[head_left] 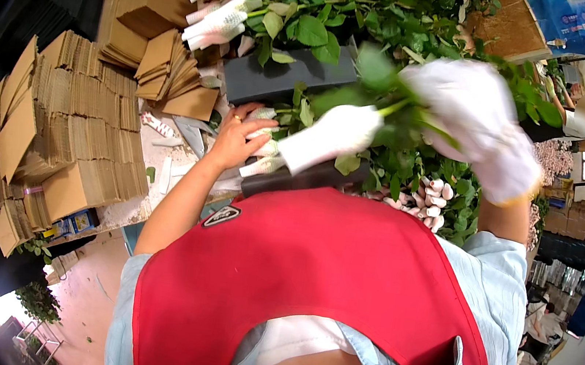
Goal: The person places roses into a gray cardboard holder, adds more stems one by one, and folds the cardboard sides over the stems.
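Item: our right hand (pixel 474 121), white-gloved, fingers closed on a green leafy rose stem with a white-sleeved bud (pixel 328 137); our left hand (pixel 235 138), bare, fingers pinching another white-netted bud (pixel 263 134) above the desk (pixel 163 158). Risk: we judge the raised stem may snag foliage, bruising the bud.

Matt white knitted cloth gloves the right hand (pixel 475 114), which grips a rose stem (pixel 390 110) with a white foam-net sleeve (pixel 332 136). Beside it, stacked cardboard sheets (pixel 85 126) look rough, brown and corrugated; the leaves (pixel 312 30) are slightly glossy.
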Available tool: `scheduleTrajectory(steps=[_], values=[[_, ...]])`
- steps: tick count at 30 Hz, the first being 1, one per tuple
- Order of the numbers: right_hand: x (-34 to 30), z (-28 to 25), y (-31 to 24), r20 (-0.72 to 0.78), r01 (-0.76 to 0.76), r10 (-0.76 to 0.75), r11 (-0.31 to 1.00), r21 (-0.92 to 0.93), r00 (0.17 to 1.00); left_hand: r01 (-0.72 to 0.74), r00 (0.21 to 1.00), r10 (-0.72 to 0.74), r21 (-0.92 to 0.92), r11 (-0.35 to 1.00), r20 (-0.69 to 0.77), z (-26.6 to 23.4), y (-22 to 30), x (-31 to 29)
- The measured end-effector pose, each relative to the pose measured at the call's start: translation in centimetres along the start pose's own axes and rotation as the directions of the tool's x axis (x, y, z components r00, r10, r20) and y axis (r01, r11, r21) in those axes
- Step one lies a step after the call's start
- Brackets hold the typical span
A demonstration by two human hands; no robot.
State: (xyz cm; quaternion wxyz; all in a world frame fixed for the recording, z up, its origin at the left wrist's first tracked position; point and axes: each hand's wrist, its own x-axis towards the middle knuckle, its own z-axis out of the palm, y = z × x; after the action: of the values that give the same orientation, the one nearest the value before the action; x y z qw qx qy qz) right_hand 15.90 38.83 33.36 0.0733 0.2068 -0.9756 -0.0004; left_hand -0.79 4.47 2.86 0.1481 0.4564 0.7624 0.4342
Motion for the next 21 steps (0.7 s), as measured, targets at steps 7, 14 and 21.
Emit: scheduleTrajectory(steps=[7, 14, 21], values=[[1.9, 14.1, 0.0, 0.577, -0.413, 0.574, 0.819, -0.399, 0.581, -0.002, 1.0, 0.002, 0.037, 0.999, 0.001, -0.2, 0.4, 0.0], [-0.1, 5.0, 5.7, 0.063, -0.6, 0.697, 0.657, -0.456, 0.715, -0.04, 0.999, 0.04, 0.089, 0.995, 0.002, -0.6, 0.9, 0.1], [5.0, 0.0, -0.1, -0.362, -0.297, 0.213, 0.935, -0.195, 0.908, 0.074, 0.992, -0.075, -0.015, 0.997, -0.102, 0.5, 0.3, -0.3]])
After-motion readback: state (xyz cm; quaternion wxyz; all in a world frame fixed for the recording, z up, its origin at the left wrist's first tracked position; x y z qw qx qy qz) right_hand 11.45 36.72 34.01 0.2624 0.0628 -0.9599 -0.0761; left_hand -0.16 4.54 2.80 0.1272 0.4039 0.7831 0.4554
